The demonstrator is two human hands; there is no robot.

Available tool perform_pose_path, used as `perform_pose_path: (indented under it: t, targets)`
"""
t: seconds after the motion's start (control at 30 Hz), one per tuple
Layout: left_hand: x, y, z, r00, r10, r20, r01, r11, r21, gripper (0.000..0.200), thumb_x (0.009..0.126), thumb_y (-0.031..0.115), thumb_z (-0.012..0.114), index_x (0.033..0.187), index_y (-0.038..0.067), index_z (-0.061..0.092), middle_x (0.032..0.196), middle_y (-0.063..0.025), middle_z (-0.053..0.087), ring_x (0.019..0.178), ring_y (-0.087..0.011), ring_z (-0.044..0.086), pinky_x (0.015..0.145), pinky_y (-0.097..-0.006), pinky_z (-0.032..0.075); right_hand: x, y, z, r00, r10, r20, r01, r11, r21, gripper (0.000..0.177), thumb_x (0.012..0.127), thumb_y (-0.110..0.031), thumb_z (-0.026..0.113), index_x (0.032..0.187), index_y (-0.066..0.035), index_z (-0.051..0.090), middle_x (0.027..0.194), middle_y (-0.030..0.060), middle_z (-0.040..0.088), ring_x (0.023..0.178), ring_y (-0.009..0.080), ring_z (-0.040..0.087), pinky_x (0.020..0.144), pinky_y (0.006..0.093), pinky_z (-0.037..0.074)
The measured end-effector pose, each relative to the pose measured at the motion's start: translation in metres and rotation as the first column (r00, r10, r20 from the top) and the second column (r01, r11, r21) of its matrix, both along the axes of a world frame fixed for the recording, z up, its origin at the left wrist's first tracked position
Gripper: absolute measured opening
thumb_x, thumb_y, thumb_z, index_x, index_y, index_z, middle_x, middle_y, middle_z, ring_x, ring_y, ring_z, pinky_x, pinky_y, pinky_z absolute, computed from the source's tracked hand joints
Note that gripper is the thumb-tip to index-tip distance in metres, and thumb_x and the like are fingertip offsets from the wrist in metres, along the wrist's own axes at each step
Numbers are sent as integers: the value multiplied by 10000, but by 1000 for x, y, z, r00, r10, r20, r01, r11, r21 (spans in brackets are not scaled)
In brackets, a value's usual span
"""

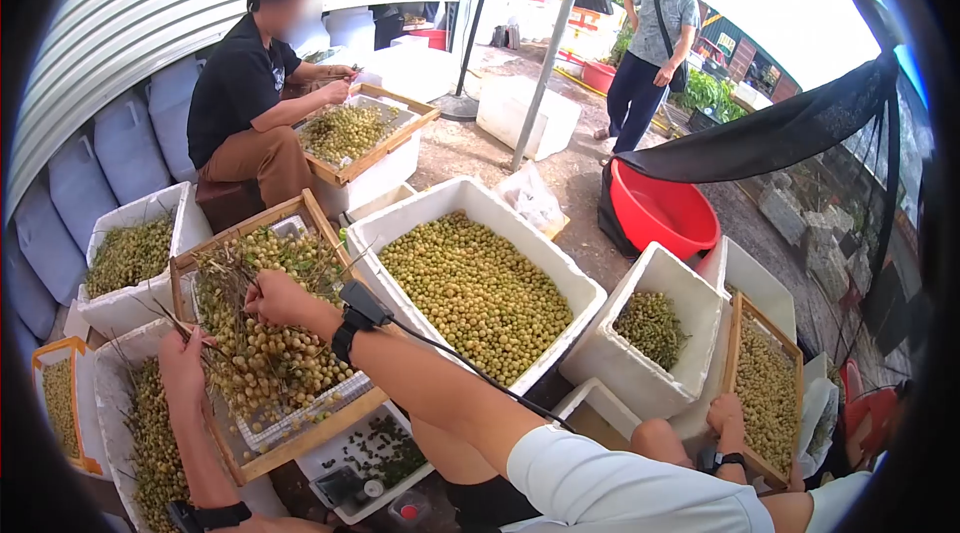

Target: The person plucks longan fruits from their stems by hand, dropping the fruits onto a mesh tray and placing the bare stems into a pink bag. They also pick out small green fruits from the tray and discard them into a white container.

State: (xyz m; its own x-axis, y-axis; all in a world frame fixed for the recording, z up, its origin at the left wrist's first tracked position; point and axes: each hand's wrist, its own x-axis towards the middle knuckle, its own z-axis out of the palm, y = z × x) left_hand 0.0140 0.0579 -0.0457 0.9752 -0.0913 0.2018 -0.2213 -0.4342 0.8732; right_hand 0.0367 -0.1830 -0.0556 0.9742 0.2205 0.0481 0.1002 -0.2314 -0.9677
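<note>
My left hand (183,373) is closed around thin brown stems at the left side of a wood-framed tray (310,441). Over the same tray, my right hand (285,301) has its fingers pinched together among the stems; what is between them is too small to make out. Bunches of small round yellow-green fruits (275,358) on twigs are heaped in the tray beneath both hands. Under my left forearm is a white foam box (120,358) holding more fruit bunches (150,433).
A large foam box (590,301) of loose fruits (470,283) stands ahead. Another person's hand (727,415) is beside a framed tray (737,348) at right. A seated co-worker (240,83) handles stems at another tray; a person (660,43) stands farther back, near a red tub (665,208).
</note>
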Motion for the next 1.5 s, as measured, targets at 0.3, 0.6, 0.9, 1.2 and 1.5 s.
perform_pose_path:
  t: [0.3,0.6,0.9,1.2,1.5]
  targets:
    - [-31,-15,49,988,142,-64,-155,942,-296,228,1049,257,417,951,68,498,781,-37,631,611,-65,549,511,-220,391,10,-21,-17,987,-138,80,153,960,-233,237,837,-225,740,906,1,727,618,73,667,538,156,642,566,313,529]
    - [-26,26,59,950,297,93,-215,842,-495,258,1044,306,432,968,62,467,763,-44,602,655,-116,610,579,-256,513,13,-35,-16,932,-285,-225,292,956,-4,325,795,-198,792,686,58,624,561,130,615,463,183,628,396,311,529]
    - [-29,7,58,975,218,34,-193,919,-343,251,1012,318,512,1007,67,499,797,-55,638,619,-118,635,478,-226,482,39,-23,-35,937,-228,265,297,920,-257,181,814,-161,718,761,6,672,703,171,652,583,293,631,580,444,536]
    - [-44,-26,69,997,45,-60,-61,955,-290,203,970,293,589,981,95,545,750,-33,651,550,-120,635,406,-225,447,-1,-12,-2,738,-297,606,491,853,-180,128,812,-134,651,816,-12,690,840,205,651,833,386,625,759,461,506]
    - [-34,-37,45,958,-94,-270,43,981,-190,210,956,273,604,1009,72,573,813,-48,674,621,-113,631,499,-246,491,-25,-27,20,919,50,390,67,957,-282,230,856,-195,677,987,-12,726,756,79,705,657,114,648,608,277,511]
